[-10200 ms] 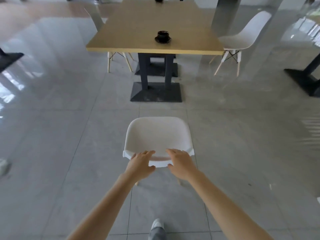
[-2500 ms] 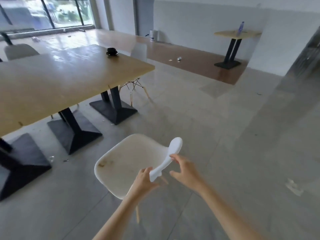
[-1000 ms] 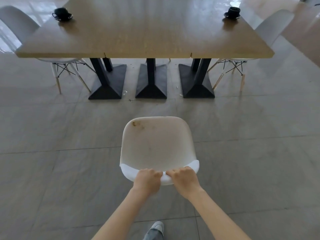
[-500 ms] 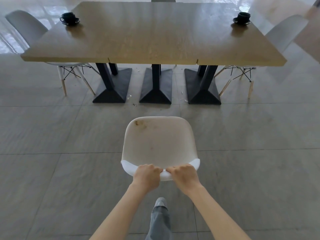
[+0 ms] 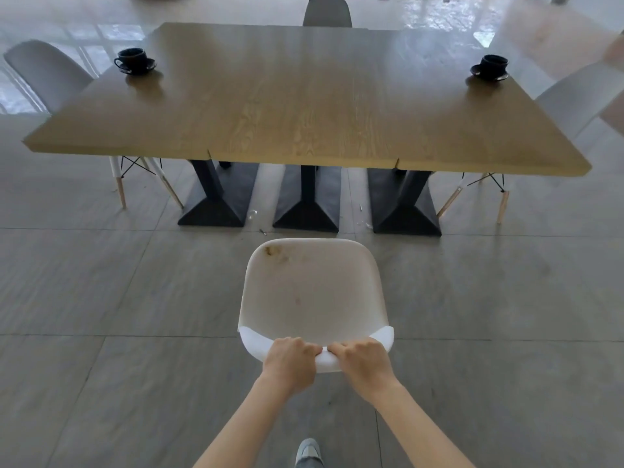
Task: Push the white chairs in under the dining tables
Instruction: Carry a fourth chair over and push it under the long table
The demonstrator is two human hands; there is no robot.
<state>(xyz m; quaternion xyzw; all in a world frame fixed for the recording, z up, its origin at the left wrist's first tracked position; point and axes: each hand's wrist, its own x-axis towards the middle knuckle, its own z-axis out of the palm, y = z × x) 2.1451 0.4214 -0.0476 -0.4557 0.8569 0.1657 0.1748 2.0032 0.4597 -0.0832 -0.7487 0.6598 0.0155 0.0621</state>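
Your left hand [image 5: 291, 363] and right hand [image 5: 363, 366] are both clamped over the top edge of the backrest of the white chair [image 5: 312, 295], knuckles nearly touching at its middle. That chair stands on the grey tiled floor [image 5: 101, 332], clear of the dining table [image 5: 304, 103], seat front pointing straight at the middle of the near long edge and just short of the centre base. Its front-to-back axis runs square to the table's long axis, which lies left to right.

Left to right:
- Chair [image 5: 47, 74] at the left end, seat tucked under, pale wooden legs showing.
- Black cup on saucer [image 5: 135, 60] near the far-left corner of the tabletop.
- Three black pedestal bases under the table: left [image 5: 216, 204], centre [image 5: 305, 204], right [image 5: 405, 207].
- Chair back [image 5: 327, 13] at the middle of the far edge.
- Second black cup on saucer [image 5: 490, 67] near the far-right corner.
- Chair [image 5: 580, 96] at the right end, blurred.

Count: four chairs, two cups, three bases, one long top showing two seams on its near edge. Your shoe [image 5: 308, 452] shows at the bottom edge.
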